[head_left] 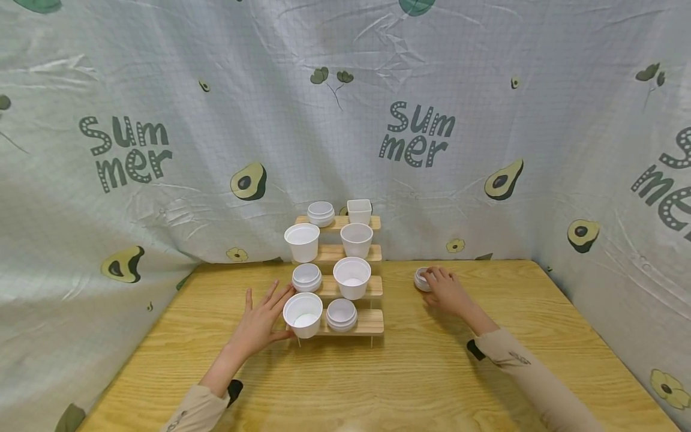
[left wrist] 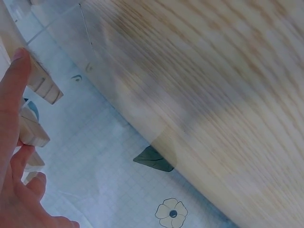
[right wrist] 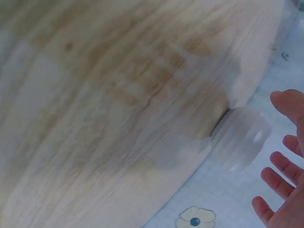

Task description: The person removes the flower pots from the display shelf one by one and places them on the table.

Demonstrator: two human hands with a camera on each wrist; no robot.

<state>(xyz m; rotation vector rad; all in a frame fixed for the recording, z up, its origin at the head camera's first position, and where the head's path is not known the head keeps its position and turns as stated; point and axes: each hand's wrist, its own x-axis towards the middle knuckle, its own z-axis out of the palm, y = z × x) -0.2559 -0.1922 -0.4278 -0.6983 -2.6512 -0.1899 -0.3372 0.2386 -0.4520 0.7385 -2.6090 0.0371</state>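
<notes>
A tiered wooden stand [head_left: 369, 322] with clear supports holds white cups and jars on its shelves. My left hand [head_left: 261, 321] is at its left side, fingers spread; in the left wrist view the fingertips rest against the wooden shelf ends [left wrist: 35, 130]. A round white jar [head_left: 421, 279] stands on the table to the right of the stand. My right hand [head_left: 448, 292] overlaps this jar in the head view. From the right wrist, the ribbed jar [right wrist: 242, 137] shows a gap to the loosely extended fingers [right wrist: 278, 183].
On the lowest shelf are a tall cup [head_left: 303, 315] and a low jar [head_left: 342, 315]. A square cup [head_left: 359, 211] and another jar [head_left: 321, 213] stand on top. The wooden table [head_left: 421, 372] meets a printed cloth [head_left: 324, 144] behind and at both sides.
</notes>
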